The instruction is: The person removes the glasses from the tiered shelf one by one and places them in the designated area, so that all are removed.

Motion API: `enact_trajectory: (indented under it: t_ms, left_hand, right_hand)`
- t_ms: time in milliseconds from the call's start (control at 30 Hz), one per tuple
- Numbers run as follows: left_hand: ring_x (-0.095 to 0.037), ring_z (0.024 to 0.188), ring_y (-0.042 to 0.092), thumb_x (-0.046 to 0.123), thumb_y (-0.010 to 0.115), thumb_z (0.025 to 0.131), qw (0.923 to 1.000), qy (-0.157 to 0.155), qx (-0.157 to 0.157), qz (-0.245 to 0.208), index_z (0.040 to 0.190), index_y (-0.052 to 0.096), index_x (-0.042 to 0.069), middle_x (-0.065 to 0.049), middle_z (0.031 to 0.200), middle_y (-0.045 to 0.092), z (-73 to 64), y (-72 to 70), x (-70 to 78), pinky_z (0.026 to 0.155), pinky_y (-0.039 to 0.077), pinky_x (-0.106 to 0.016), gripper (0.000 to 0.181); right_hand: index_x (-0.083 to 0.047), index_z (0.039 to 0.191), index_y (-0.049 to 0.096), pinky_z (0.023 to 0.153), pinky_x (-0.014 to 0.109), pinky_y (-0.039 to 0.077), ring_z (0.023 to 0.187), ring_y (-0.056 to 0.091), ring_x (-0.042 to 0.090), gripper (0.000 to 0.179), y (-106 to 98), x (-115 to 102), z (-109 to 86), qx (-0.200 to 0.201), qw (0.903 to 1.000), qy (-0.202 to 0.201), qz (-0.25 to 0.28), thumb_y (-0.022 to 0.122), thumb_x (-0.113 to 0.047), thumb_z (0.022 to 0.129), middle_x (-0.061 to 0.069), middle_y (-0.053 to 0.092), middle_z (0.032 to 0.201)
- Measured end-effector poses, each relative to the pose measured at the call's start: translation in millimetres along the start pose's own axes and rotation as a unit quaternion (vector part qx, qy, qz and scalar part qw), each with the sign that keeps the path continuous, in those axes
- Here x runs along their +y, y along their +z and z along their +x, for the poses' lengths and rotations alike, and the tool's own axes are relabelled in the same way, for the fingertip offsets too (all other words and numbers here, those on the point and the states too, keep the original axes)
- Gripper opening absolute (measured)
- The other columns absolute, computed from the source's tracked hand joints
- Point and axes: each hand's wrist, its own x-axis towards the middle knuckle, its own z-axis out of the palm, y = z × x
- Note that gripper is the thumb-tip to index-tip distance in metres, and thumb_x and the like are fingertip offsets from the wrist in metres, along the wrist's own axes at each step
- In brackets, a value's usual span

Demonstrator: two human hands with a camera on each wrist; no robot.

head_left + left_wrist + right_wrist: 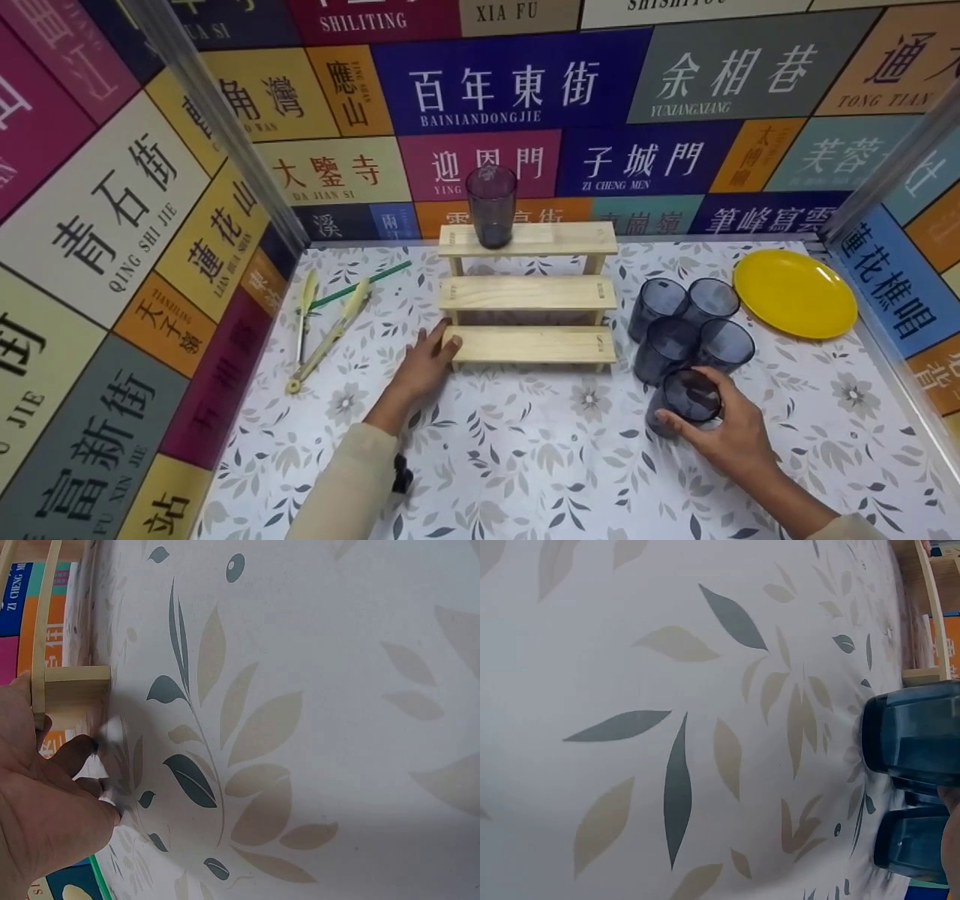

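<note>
A three-step light wooden rack stands mid-table, with one dark tinted glass upright on the left of its top step. My left hand grips the left end of the lowest step, thumb on the board; the left wrist view shows this hand beside the rack's leg. With thumb and fingers, my right hand holds the rim of the nearest dark glass. Four-sided behind it, several like glasses stand bunched together. In the right wrist view the held glass is upright, close to the table.
A yellow plate lies at the back right, beside the glasses. Tongs and a green stick lie left of the rack. Printed panels wall the back and sides. A leaf-patterned cloth covers the table.
</note>
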Motion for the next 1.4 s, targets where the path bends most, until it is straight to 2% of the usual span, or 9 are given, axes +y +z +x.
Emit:
enact_trajectory:
  t_ms: [133, 300, 533, 933, 1233, 1400]
  left_hand:
    - [-0.051, 0.172, 0.003, 0.066, 0.043, 0.114, 0.9997, 0.023, 0.003, 0.005, 0.177, 0.029, 0.033, -0.022, 0.184, 0.020, -0.1, -0.2, -0.1, 0.135, 0.006, -0.075, 0.072]
    - [-0.046, 0.173, 0.003, 0.067, 0.042, 0.114, 0.9999, 0.015, -0.003, 0.003, 0.177, 0.028, 0.033, -0.018, 0.185, 0.021, -0.5, -0.7, 1.5, 0.137, 0.007, -0.072, 0.073]
    - [-0.055, 0.170, 0.001, 0.067, 0.042, 0.114, 1.0000, 0.006, 0.000, 0.004, 0.177, 0.028, 0.035, -0.022, 0.186, 0.012, 0.1, 0.4, 1.2, 0.135, 0.008, -0.076, 0.072]
    - [-0.052, 0.172, 0.002, 0.069, 0.041, 0.113, 1.0000, 0.007, 0.005, -0.001, 0.177, 0.027, 0.038, -0.018, 0.186, 0.014, -1.7, 1.0, -0.1, 0.135, 0.006, -0.075, 0.072]
    - [-0.057, 0.170, 0.001, 0.068, 0.043, 0.113, 0.9999, 0.011, 0.001, -0.005, 0.176, 0.029, 0.038, -0.021, 0.186, 0.014, -0.6, 1.5, -2.9, 0.134, 0.009, -0.078, 0.071]
    - [-0.052, 0.172, -0.001, 0.071, 0.042, 0.112, 0.9999, -0.003, -0.004, -0.009, 0.176, 0.027, 0.040, -0.017, 0.187, 0.013, -0.5, 0.3, -1.8, 0.135, 0.008, -0.075, 0.073]
  right_hand:
    - [0.000, 0.139, 0.066, 0.107, 0.000, 0.029, 0.121, 0.050, -0.005, 0.087, 3.7, 1.3, 1.9, 0.019, 0.9995, -0.023, 0.013, 0.109, -0.018, 0.066, 0.019, 0.063, 0.131]
    - [-0.001, 0.138, 0.066, 0.106, 0.004, 0.026, 0.119, 0.047, 0.010, 0.088, 5.3, -0.9, 2.2, 0.025, 0.9996, -0.007, 0.008, 0.110, -0.018, 0.064, 0.022, 0.052, 0.130]
    - [-0.004, 0.140, 0.063, 0.103, 0.007, 0.029, 0.117, 0.047, 0.015, 0.091, 6.6, -3.8, 3.2, 0.020, 0.9996, 0.018, -0.002, 0.111, -0.021, 0.064, 0.021, 0.049, 0.130]
    - [0.000, 0.139, 0.058, 0.104, 0.008, 0.029, 0.120, 0.051, 0.025, 0.095, 9.6, -7.8, 6.1, 0.028, 0.9996, -0.001, -0.001, 0.111, -0.021, 0.063, 0.024, 0.049, 0.133]
    - [0.008, 0.141, 0.054, 0.106, 0.003, 0.028, 0.118, 0.047, 0.009, 0.099, 8.1, -7.8, 8.0, 0.025, 0.9991, -0.034, 0.010, 0.109, -0.015, 0.062, 0.027, 0.052, 0.134]
    - [0.006, 0.144, 0.054, 0.101, 0.001, 0.034, 0.115, 0.047, 0.000, 0.095, 2.2, -8.9, 11.3, 0.018, 0.9990, -0.039, 0.015, 0.107, -0.013, 0.067, 0.022, 0.054, 0.131]
